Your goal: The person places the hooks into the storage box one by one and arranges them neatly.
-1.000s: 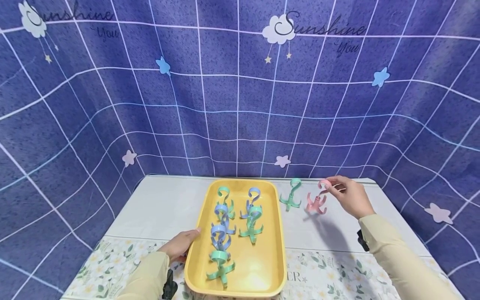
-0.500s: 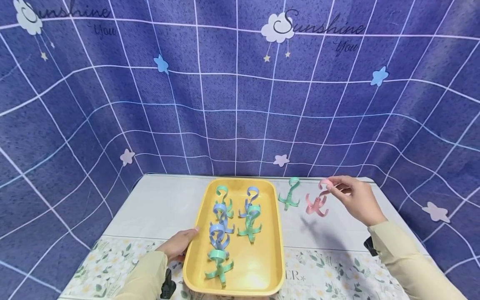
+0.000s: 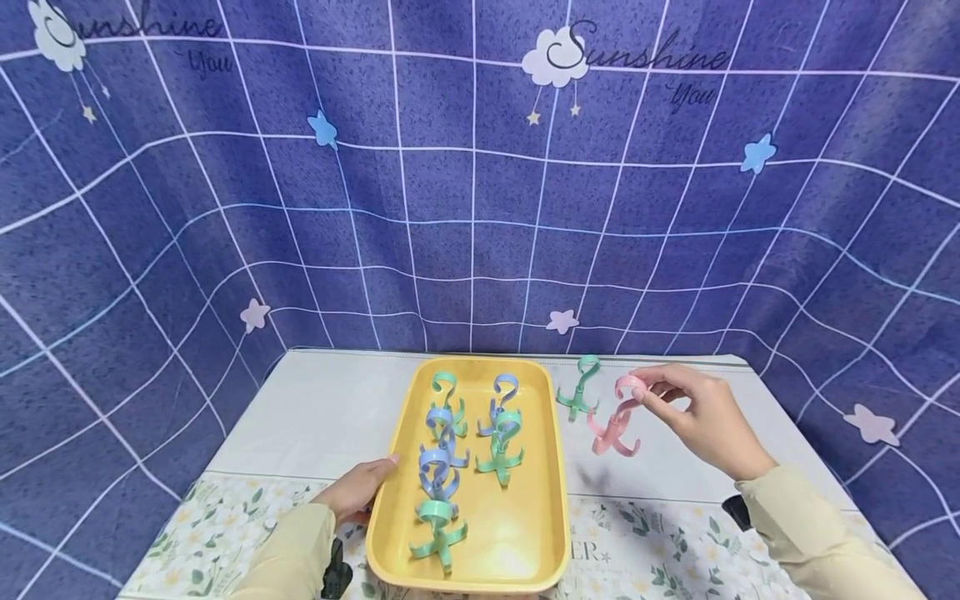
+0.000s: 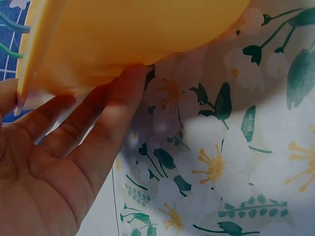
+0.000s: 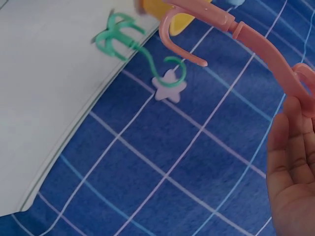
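Observation:
My right hand [image 3: 705, 412] pinches the curled top of a pink multi-prong hanging hook [image 3: 615, 429]. The hook hangs tilted above the table, right of the yellow tray [image 3: 517, 550]. In the right wrist view its stem [image 5: 266, 54] runs up into my fingertips. My left hand [image 3: 358, 487] grips the tray's left side. The left wrist view has the thumb at the rim and the fingers [image 4: 106, 123] under the tray. Inside the tray stand several like hooks, among them a green one [image 3: 441, 542], a blue one [image 3: 438, 475] and another green one [image 3: 502, 458].
A green hook [image 3: 577, 402] stands on the white table [image 3: 300, 417], just right of the tray's far end. The near part of the table has a floral cover [image 3: 225, 525]. A blue gridded curtain [image 3: 480, 183] closes off the back and sides.
My right hand has lifted the pink hook slightly, then carried it left and nearer to me, toward the tray. The left hand and the tray stay in place.

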A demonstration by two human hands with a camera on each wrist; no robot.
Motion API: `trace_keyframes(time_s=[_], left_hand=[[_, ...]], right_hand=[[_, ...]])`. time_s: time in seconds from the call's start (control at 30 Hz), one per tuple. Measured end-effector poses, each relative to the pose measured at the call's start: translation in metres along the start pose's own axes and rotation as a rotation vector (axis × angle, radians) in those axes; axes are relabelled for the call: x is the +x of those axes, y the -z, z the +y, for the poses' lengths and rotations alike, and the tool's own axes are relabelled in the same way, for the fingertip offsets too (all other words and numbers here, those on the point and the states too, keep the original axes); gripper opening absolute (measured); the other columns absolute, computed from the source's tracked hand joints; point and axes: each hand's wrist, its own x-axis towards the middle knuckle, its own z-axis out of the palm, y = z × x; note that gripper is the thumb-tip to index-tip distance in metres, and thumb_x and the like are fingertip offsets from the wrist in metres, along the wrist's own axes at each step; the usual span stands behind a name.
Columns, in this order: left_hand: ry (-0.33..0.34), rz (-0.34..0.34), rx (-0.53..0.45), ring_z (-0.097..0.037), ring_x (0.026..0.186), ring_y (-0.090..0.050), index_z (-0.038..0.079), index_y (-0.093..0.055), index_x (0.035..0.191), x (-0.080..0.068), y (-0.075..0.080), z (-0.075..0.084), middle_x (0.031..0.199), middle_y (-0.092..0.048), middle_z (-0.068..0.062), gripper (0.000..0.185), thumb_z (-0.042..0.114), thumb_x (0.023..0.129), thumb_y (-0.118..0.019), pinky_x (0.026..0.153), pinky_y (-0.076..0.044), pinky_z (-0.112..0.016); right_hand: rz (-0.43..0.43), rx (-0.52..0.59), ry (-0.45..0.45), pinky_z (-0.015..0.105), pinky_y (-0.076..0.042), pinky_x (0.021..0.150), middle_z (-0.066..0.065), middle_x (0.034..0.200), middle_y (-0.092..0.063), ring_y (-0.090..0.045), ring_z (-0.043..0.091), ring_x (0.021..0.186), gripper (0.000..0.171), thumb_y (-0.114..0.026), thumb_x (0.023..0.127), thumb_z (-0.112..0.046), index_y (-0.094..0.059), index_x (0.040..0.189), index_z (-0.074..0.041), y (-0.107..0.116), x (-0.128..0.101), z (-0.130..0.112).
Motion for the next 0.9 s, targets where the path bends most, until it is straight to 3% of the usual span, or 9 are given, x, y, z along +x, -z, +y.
trace_keyframes(time_s=[0.5,0.9], left_hand=[[0.001,0.007,0.014,-0.024,0.084,-0.069,-0.009,-0.048,0.142,-0.002,-0.001,0.003,0.097,-0.069,-0.011,0.057,0.037,0.113,-0.030,0.073,-0.060,-0.043],[-0.014,0.013,0.022,-0.023,0.084,-0.068,-0.009,-0.050,0.140,-0.001,-0.001,0.000,0.097,-0.069,-0.011,0.057,0.037,0.112,-0.032,0.072,-0.060,-0.043]], right_hand=[[-0.042,0.157,0.091,0.017,-0.053,0.073,-0.007,0.100,-0.075,-0.068,0.006,0.080,0.026,-0.078,0.088,0.001,-0.076,0.109,-0.014,-0.016,-0.001,-0.030],[-0.087,0.282,0.097,0.025,-0.057,0.073,-0.004,0.103,-0.075,-0.068,0.008,0.082,0.027,-0.076,0.090,-0.001,-0.075,0.114,-0.013,-0.051,-0.010,-0.050]])
